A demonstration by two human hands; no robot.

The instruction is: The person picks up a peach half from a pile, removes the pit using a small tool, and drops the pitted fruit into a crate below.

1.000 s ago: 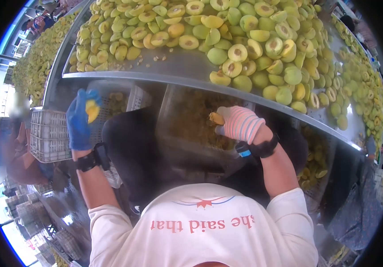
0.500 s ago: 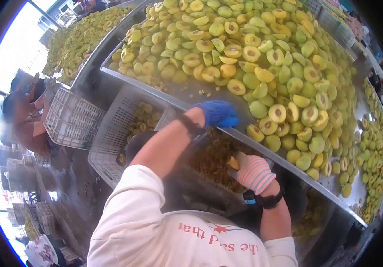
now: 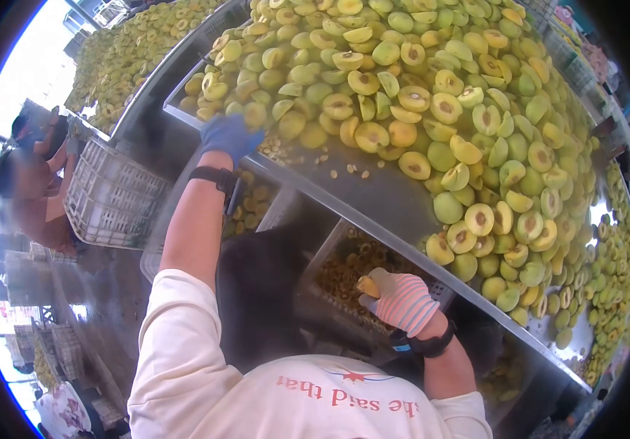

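Observation:
My left hand (image 3: pixel 232 137), in a blue glove, reaches to the left part of the metal table's raised edge (image 3: pixel 307 186), beside green-yellow halved fruits (image 3: pixel 294 123). Motion smears its fingers. Small pale pits (image 3: pixel 350 171) are scattered on the tabletop to its right. Lower down, my right hand (image 3: pixel 405 298) wears a pink-and-white striped glove and is closed around a small tan-yellow piece (image 3: pixel 368 285); I cannot tell what kind of thing it is. Beneath that hand stands a crate (image 3: pixel 322 260) with many brownish pieces inside.
A large heap of halved fruits (image 3: pixel 476 117) covers much of the table. Below its left edge, more fruits (image 3: pixel 252 201) lie in a crate. To the left, a person (image 3: pixel 40 190) is beside a white plastic crate (image 3: pixel 113 194). Another fruit-covered table (image 3: pixel 132 66) stands behind.
My left hand has moved left along the table edge, from its middle to near the left corner. The right hand has shifted slightly down and left, still closed on the tan-yellow piece.

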